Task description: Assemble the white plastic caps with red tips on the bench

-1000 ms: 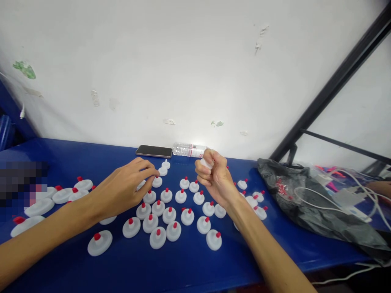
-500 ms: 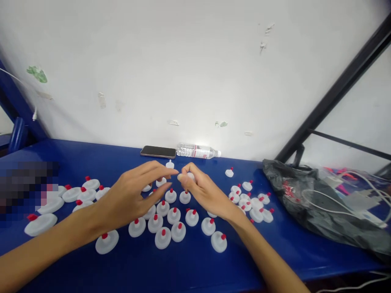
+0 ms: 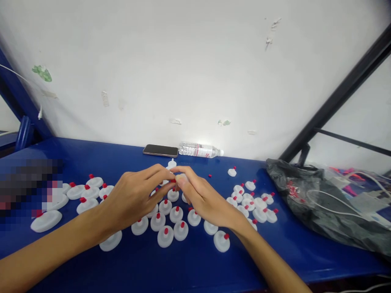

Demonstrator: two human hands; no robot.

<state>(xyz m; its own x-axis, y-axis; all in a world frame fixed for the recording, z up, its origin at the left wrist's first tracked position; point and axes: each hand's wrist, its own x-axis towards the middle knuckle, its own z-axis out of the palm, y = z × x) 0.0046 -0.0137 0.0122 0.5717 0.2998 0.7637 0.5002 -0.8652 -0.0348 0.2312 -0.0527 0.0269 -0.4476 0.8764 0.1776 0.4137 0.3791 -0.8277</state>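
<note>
My left hand (image 3: 137,191) is closed in a pinch, a small red cap (image 3: 173,180) showing at its fingertips. My right hand (image 3: 201,195) grips a white plastic nozzle lid (image 3: 184,176), mostly covered by the thumb and fingers. The fingertips of both hands meet where the cap and the lid come together. Below them lie several white lids with red caps, among them one lid (image 3: 165,237) near the front and another (image 3: 221,241) to the right. Behind the hands stands a white lid (image 3: 172,162) with a bare nozzle.
A loose red cap (image 3: 209,176) lies right of my hands. A phone (image 3: 160,150) and a clear bottle (image 3: 200,150) rest by the wall. More capped lids (image 3: 259,215) cluster right, beside a black plastic bag (image 3: 324,228) with a pouch of red caps (image 3: 295,191). Others (image 3: 45,221) lie left.
My left fingertips have closed and moved right to meet my right hand, and red now shows between them. The whole view has shifted slightly.
</note>
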